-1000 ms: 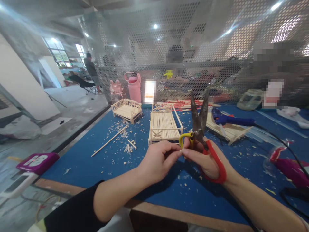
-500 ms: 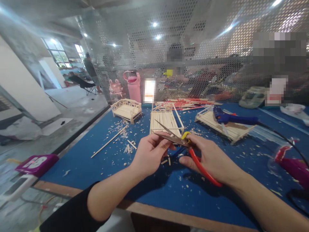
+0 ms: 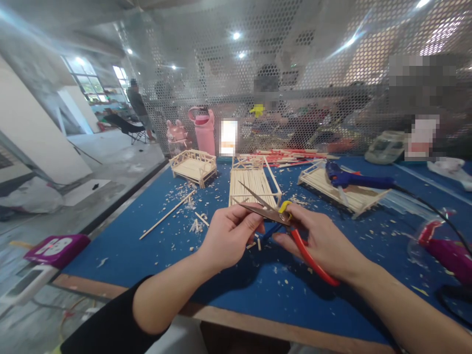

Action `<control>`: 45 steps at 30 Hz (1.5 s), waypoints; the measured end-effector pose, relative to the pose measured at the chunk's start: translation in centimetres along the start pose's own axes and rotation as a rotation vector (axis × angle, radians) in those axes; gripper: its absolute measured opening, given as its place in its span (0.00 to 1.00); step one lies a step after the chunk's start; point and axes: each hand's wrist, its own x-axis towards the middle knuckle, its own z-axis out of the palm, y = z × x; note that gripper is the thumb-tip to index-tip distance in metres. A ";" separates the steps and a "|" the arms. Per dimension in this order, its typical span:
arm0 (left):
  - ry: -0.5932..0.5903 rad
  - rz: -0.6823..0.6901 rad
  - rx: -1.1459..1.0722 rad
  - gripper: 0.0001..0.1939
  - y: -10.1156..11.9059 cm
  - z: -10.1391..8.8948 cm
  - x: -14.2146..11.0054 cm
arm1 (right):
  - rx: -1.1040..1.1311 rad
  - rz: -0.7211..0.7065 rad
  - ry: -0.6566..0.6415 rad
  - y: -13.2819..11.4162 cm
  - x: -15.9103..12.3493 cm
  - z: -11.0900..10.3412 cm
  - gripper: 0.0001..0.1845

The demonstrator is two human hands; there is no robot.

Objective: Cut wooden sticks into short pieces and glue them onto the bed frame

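Note:
My right hand [image 3: 324, 236] grips scissors [image 3: 311, 263] with red and yellow handles, their blades parted and pointing left. Close to the blades, my left hand [image 3: 226, 236] is closed in a pinch; what it holds is mostly hidden by its fingers. Just beyond both hands stands a small bed-like frame [image 3: 250, 183] of thin wooden sticks. A similar railed model [image 3: 193, 168] sits at the back left. On the right, a blue glue gun [image 3: 363, 182] rests on a third stick model [image 3: 313, 178]. One loose stick [image 3: 165, 215] lies left of my hands.
Wood scraps litter the blue tabletop [image 3: 140, 268]. Red and plain sticks [image 3: 280, 158] are piled by the perforated screen [image 3: 221, 78]. A pink bottle [image 3: 204, 132], a glass jar [image 3: 385, 147] and a purple tool [image 3: 452, 258] stand or lie around. A person [image 3: 138, 105] is in the background.
The scissors and my right hand have shifted very slightly, the blades still parted. My left hand keeps its pinch in nearly the same place.

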 end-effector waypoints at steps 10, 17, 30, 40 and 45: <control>0.030 0.057 0.159 0.13 0.6 0.1 0.1 | 0.014 0.016 0.114 1.0 -0.2 1.1 0.05; -0.024 0.058 0.329 0.11 0.5 0.3 0.1 | 0.142 0.122 0.315 1.1 0.5 1.0 0.04; -0.250 0.112 1.014 0.10 -0.4 -0.2 -1.9 | 0.202 0.279 0.488 1.4 0.4 -0.5 0.05; 0.045 -0.233 1.312 0.13 -0.3 -11.0 -2.3 | 0.229 0.208 0.449 1.3 0.0 0.0 0.06; 0.095 -0.225 1.214 0.09 -0.8 -11.0 -1.9 | 0.189 0.189 0.442 1.2 -0.2 0.2 0.07</control>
